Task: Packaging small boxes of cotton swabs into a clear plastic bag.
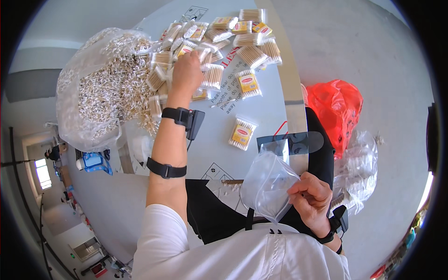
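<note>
Reaching over the table, my left hand [186, 72] is closed at the edge of a heap of small packs of cotton swabs [212, 77]. Its fingers curl at a tilted pack, and the fingertips are partly hidden. My right hand [312, 198] pinches the edge of a clear plastic bag [268, 186] between thumb and fingers, in front of my lap. The bag hangs with its mouth spread, and no packs show inside it. Two packs with yellow labels, one upper [248, 83] and one lower [242, 132], lie apart from the heap.
A large clear sack of loose cotton swabs [107, 88] spills onto the table [214, 158] at the left. Right of the table are a red plastic bag [336, 109] and a bundle of clear plastic bags [357, 172]. A dark glossy sheet [296, 143] lies at the table's right edge.
</note>
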Tool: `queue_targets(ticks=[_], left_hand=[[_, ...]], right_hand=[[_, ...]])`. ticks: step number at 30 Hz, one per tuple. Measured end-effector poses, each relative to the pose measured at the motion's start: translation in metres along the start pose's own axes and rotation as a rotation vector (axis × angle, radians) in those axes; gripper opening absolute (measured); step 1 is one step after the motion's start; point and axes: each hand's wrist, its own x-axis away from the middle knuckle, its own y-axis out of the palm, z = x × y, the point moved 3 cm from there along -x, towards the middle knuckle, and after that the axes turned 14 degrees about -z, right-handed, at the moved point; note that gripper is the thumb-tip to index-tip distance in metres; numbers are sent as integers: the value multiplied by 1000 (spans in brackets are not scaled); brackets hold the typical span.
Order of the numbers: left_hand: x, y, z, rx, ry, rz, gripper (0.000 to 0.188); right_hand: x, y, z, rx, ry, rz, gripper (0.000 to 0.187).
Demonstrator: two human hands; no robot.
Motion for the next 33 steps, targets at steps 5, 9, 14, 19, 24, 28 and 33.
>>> queue_targets(ticks=[5,9,14,19,24,28,33], left_hand=[[15,-20,-10,564,-198,44,32],[31,-3,-44,1001,-205,327,29],[74,-12,-2,1574,-218,259,29],[122,5,20,1658,-241,224,27],[165,53,35,1793,-335,121,23],[170,76,18,1045,-404,130,16],[116,39,32,547,-220,241,15]], right_hand=[[3,-1,-2,-13,19,28,13],[8,6,-2,-1,2,16,12],[16,11,-10,37,-23,38,11],[24,18,-14,27,-24,18,10],[37,20,-5,14,2,2,10],[38,22,-3,-16,32,-5,10],[35,18,-2,-7,59,12,10]])
